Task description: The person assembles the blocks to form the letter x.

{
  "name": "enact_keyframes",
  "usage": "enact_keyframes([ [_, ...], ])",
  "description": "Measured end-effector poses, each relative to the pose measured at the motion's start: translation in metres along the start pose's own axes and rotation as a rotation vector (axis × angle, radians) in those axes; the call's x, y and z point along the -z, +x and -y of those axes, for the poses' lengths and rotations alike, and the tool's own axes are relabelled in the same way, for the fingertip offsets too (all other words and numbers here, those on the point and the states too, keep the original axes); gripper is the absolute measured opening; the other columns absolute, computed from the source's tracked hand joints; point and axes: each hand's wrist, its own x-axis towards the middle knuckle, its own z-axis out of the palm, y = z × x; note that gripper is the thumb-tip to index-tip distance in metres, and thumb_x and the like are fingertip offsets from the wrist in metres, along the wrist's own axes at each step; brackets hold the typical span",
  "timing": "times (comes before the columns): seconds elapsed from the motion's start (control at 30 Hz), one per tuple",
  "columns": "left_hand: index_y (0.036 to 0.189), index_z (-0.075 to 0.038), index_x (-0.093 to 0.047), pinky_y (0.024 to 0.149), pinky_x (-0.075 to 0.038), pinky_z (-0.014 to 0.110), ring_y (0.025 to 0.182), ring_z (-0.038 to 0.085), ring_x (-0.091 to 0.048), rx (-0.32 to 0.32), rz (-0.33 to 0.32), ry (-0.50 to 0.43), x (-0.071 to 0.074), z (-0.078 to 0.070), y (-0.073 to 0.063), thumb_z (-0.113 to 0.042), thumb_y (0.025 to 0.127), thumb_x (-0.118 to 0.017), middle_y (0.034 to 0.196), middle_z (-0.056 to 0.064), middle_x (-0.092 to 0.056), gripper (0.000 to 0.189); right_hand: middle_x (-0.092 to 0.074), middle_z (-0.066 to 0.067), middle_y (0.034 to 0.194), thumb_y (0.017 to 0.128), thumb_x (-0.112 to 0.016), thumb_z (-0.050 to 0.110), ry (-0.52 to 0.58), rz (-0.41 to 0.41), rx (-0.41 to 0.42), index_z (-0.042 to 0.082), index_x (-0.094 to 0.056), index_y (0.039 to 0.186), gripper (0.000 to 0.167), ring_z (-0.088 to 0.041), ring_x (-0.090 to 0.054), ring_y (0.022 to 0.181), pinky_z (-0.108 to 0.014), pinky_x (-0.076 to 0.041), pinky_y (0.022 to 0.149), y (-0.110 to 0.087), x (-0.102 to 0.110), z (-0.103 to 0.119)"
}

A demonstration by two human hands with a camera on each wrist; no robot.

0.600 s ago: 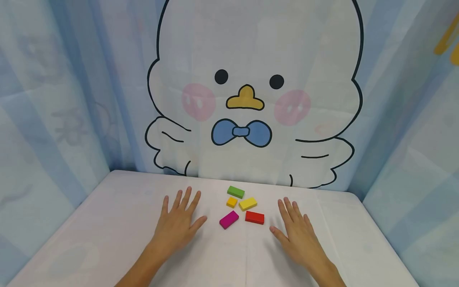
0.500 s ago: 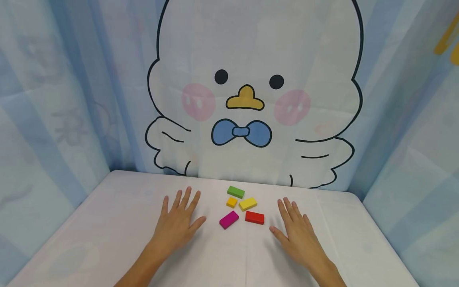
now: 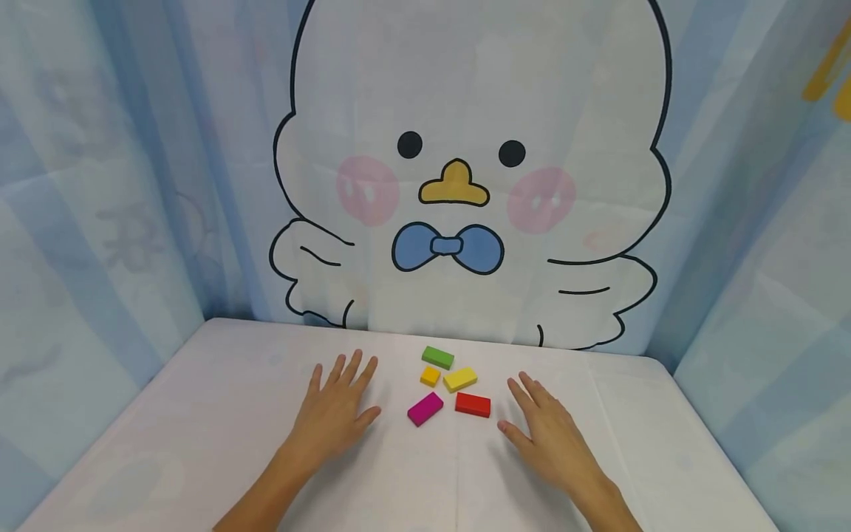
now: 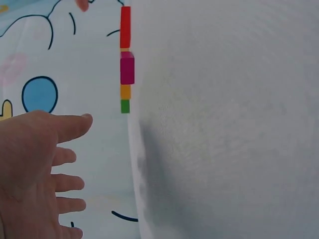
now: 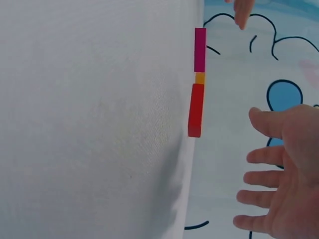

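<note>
L hand [image 3: 332,417], fingers spread, nr magenta blk [image 3: 425,408] | R hand [image 3: 550,436], ditto, nr red blk [image 3: 473,405] | grn blk [image 3: 438,358] hidden, R-wrist view

- Left hand [image 3: 330,417] raised off the tabletop [image 3: 412,488]; clear gap from thumb to magenta block [image 3: 425,408].
- Right hand [image 3: 552,443] also raised; red block [image 3: 473,405] near its thumb, slimmer gap in head view.
- Near side: free lane between forearms, up to magenta and red.
- Narrow channel between those two; yellow block [image 3: 460,380] stands across its far end.
- Orange block [image 3: 430,377] just beside yellow, only a slit between.
- Green block [image 3: 438,358] behind both; strip of table, then upright backdrop [image 3: 452,310] bars the way.
- Overhead: free above all five.
</note>
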Motion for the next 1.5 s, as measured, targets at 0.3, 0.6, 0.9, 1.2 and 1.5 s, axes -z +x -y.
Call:
enact_keyframes([
  [0.3, 0.154, -0.009, -0.051, 0.121, -0.033, 0.063, 0.147, 0.039, -0.045, -0.003, 0.064, -0.116, 0.0, -0.008, 0.011, -0.031, 0.096, -0.075, 0.158, 0.02, -0.048, 0.067, -0.043, -0.019, 0.162, 0.096, -0.074, 0.031, 0.023, 0.04, -0.041, 0.008, -0.051, 0.153, 0.065, -0.045, -0.047, 0.144, -0.065, -0.042, 0.113, 0.004, -0.001, 0.001],
  [0.6, 0.147, -0.009, -0.058, 0.11, -0.05, 0.055, 0.127, 0.034, -0.06, -0.008, 0.052, -0.177, -0.003, -0.014, 0.023, -0.025, 0.094, -0.078, 0.142, 0.016, -0.06, 0.059, -0.047, -0.016, 0.159, 0.094, -0.077, 0.03, 0.049, 0.036, -0.044, 0.011, -0.052, 0.153, 0.066, -0.041, -0.049, 0.143, -0.064, -0.046, 0.11, 0.011, 0.0, 0.008],
  [0.9, 0.144, -0.012, -0.06, 0.104, -0.055, 0.05, 0.115, 0.028, -0.064, 0.015, 0.107, -0.259, -0.004, -0.017, 0.037, -0.022, 0.094, -0.079, 0.129, 0.012, -0.063, 0.055, -0.055, -0.014, 0.152, 0.093, -0.078, 0.024, 0.108, 0.025, -0.026, 0.011, -0.056, 0.15, 0.062, -0.038, -0.052, 0.14, -0.059, -0.047, 0.112, 0.018, -0.004, 0.013],
  [1.2, 0.14, -0.014, -0.064, 0.101, -0.058, 0.044, 0.116, 0.026, -0.063, 0.031, 0.126, -0.365, -0.01, -0.02, 0.054, -0.017, 0.094, -0.079, 0.129, 0.011, -0.066, 0.048, -0.063, -0.008, 0.139, 0.091, -0.081, 0.017, 0.188, 0.038, -0.028, 0.011, -0.064, 0.139, 0.051, -0.033, -0.059, 0.131, -0.057, -0.049, 0.11, 0.029, -0.011, 0.015],
  [1.5, 0.136, -0.011, -0.066, 0.096, -0.06, 0.04, 0.11, 0.025, -0.063, 0.029, 0.159, -0.475, -0.013, -0.027, 0.076, -0.013, 0.093, -0.079, 0.124, 0.01, -0.068, 0.045, -0.068, -0.006, 0.124, 0.088, -0.083, 0.012, 0.257, 0.064, -0.029, 0.014, -0.072, 0.126, 0.039, -0.027, -0.065, 0.111, -0.048, -0.059, 0.097, 0.04, -0.016, 0.018],
])
